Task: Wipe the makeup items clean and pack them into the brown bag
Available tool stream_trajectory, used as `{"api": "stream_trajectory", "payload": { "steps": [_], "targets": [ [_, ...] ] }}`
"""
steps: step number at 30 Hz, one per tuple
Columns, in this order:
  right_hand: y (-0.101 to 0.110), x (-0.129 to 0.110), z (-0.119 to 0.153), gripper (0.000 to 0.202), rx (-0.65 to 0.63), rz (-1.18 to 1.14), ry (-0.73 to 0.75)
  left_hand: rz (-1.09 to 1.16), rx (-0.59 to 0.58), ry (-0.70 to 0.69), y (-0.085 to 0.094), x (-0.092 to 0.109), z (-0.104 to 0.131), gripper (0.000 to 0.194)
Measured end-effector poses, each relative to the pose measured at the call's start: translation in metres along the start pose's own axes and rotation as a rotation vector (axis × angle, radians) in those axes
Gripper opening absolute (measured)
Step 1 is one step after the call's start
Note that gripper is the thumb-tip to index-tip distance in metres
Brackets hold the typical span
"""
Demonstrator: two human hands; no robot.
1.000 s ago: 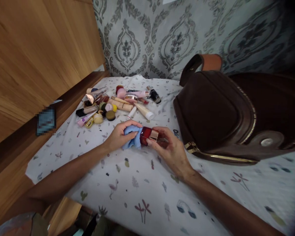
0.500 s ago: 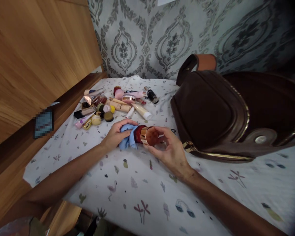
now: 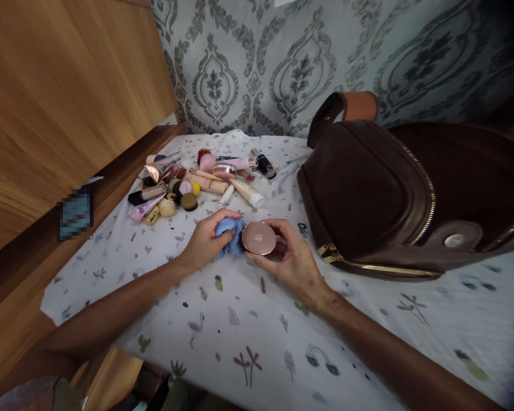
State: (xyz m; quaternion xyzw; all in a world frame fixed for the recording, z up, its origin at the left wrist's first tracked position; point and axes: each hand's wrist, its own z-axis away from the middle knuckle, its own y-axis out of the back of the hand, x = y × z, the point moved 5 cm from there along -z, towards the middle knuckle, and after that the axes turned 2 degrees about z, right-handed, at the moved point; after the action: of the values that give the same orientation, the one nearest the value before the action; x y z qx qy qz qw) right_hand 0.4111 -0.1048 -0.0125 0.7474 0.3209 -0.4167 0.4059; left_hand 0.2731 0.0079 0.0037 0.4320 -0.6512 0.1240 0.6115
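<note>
My right hand (image 3: 293, 260) is closed round a cosmetic jar with a rose-gold lid (image 3: 259, 238), whose round top faces me with a small emblem on it. Most of the jar's dark red body is hidden behind the lid. Bunched in my left hand (image 3: 205, 240) is a light blue cloth (image 3: 229, 235), pressed up against the jar's left side. Both hands are just above the patterned white sheet (image 3: 223, 354).
Beyond my hands lies a pile of cosmetics, with a cream tube (image 3: 247, 193), a pink-handled brush (image 3: 235, 164) and a black bottle (image 3: 263, 164). A dark brown leather bag (image 3: 360, 194) stands at the right. Along the left rises a wooden cabinet (image 3: 77, 85).
The jar has been turned in my hands, so its lid top now faces me where its shiny side and red body showed before. The cloth has bunched up more.
</note>
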Motion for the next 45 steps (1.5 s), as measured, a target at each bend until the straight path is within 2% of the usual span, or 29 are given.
{"api": "stream_trajectory", "payload": {
  "steps": [6, 10, 12, 18, 22, 25, 28, 33, 36, 41, 45],
  "targets": [
    [0.004, -0.001, -0.001, 0.050, -0.015, 0.184, 0.069, -0.024, -0.054, -0.042, 0.000, 0.007, 0.003, 0.029],
    [0.001, 0.000, 0.001, 0.070, -0.047, 0.211, 0.108, 0.055, -0.084, -0.021, 0.000, 0.008, 0.003, 0.029],
    [-0.001, 0.000, 0.003, 0.073, -0.056, 0.220, 0.112, 0.074, -0.083, -0.028, 0.000, 0.009, 0.003, 0.028],
    [0.000, -0.003, 0.005, 0.058, -0.027, 0.210, 0.079, 0.025, -0.043, -0.078, 0.003, 0.013, 0.004, 0.028],
    [0.001, -0.012, 0.006, 0.047, -0.012, 0.238, 0.212, 0.024, -0.006, -0.126, 0.006, 0.016, 0.006, 0.031],
    [-0.002, -0.014, 0.008, 0.050, -0.039, 0.277, 0.293, 0.040, -0.023, -0.154, 0.005, 0.019, 0.010, 0.030],
    [-0.003, -0.012, 0.009, 0.057, -0.059, 0.291, 0.291, 0.029, -0.079, -0.259, 0.001, 0.028, 0.014, 0.029],
    [-0.003, -0.015, 0.009, 0.047, -0.116, 0.274, 0.263, -0.188, -0.153, -0.651, -0.007, 0.052, 0.024, 0.035],
    [-0.002, -0.014, 0.006, 0.047, -0.119, 0.247, 0.213, -0.320, -0.201, -0.813, -0.013, 0.055, 0.030, 0.039],
    [0.000, -0.003, 0.000, 0.049, -0.062, 0.160, 0.099, -0.442, -0.322, -0.887, -0.021, 0.048, 0.035, 0.033],
    [0.001, 0.004, -0.003, 0.042, -0.054, 0.057, -0.016, -0.362, -0.283, -0.882, -0.017, 0.047, 0.032, 0.033]
  ]
}}
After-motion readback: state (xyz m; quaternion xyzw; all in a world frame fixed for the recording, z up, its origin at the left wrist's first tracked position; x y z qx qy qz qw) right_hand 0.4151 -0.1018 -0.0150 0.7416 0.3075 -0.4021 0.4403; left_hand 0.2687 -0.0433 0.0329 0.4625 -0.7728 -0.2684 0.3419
